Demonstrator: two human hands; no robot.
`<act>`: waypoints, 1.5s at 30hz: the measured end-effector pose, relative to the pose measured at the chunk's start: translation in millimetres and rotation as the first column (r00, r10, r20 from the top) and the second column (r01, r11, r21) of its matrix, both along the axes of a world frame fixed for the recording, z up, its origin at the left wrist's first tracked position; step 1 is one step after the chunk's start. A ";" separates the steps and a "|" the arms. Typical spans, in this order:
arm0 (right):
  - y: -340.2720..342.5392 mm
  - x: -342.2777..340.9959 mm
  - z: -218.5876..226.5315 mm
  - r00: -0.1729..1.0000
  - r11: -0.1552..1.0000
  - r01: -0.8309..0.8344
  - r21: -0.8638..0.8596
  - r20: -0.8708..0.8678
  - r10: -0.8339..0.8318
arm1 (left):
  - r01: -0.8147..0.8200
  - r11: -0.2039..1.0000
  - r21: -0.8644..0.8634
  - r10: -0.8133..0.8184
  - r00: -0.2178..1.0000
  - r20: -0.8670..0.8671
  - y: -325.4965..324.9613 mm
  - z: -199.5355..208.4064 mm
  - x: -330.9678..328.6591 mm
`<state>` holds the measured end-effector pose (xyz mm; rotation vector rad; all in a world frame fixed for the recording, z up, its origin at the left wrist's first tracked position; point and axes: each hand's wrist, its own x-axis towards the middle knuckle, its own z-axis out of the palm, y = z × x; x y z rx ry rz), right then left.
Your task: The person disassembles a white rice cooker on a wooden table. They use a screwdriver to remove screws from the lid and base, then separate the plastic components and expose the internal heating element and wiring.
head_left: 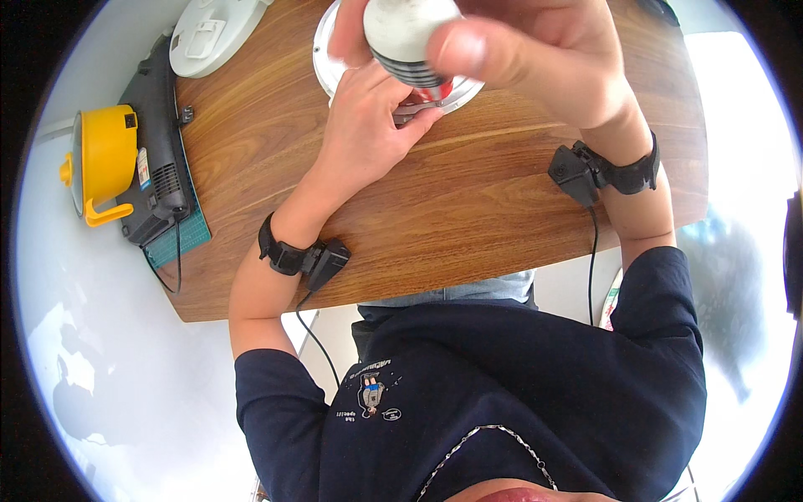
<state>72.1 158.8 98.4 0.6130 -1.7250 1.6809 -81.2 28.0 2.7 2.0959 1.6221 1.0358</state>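
At the top of the head view, my right hand (pixel 556 67) is wrapped round a thick white handle with black rings and a red lower part, seemingly a screwdriver (pixel 411 29). Its thumb is slightly blurred. The tool points down toward a round white disc-shaped part (pixel 321 52) lying on the wooden table. My left hand (pixel 364 130) rests on that part just below the tool, thumb and forefinger pinched beside a small grey piece (pixel 410 110). The hands and the tool cover most of the disc, so the tool's tip and the exact left grip are hard to make out.
Another round white part (pixel 219 38) lies at the far left of the table (pixel 468 201). A long black appliance (pixel 159 159) with a cord lies along the left edge on a green mat (pixel 188 236), beside a yellow pot (pixel 109 155). Cabled black devices (pixel 575 171) are strapped to both wrists.
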 end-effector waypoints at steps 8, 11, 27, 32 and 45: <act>33.9 -18.2 -2.4 0.971 0.904 0.097 0.415 -0.240 0.006 | -0.014 0.999 0.034 0.016 0.997 -0.076 1.5 -7.1 -2.9; 15.2 -7.5 -4.5 0.990 0.967 0.101 0.233 -0.121 -0.075 | -0.011 0.999 0.033 0.009 0.998 0.060 2.0 -13.4 -1.5; -12.0 1.5 -0.9 0.999 0.988 0.032 -0.152 0.045 -0.025 | 0.005 0.996 -0.088 0.008 0.989 0.147 -0.6 -3.3 1.2; 12.0 -8.2 0.1 0.985 0.944 0.165 0.285 -0.101 -0.142 | -0.002 1.000 0.019 0.001 0.999 0.041 2.2 -7.6 -1.2; 3.9 -3.2 -1.0 0.988 0.977 0.156 0.143 -0.031 -0.153 | -0.007 0.999 0.042 0.006 0.999 0.035 3.4 -15.9 -2.9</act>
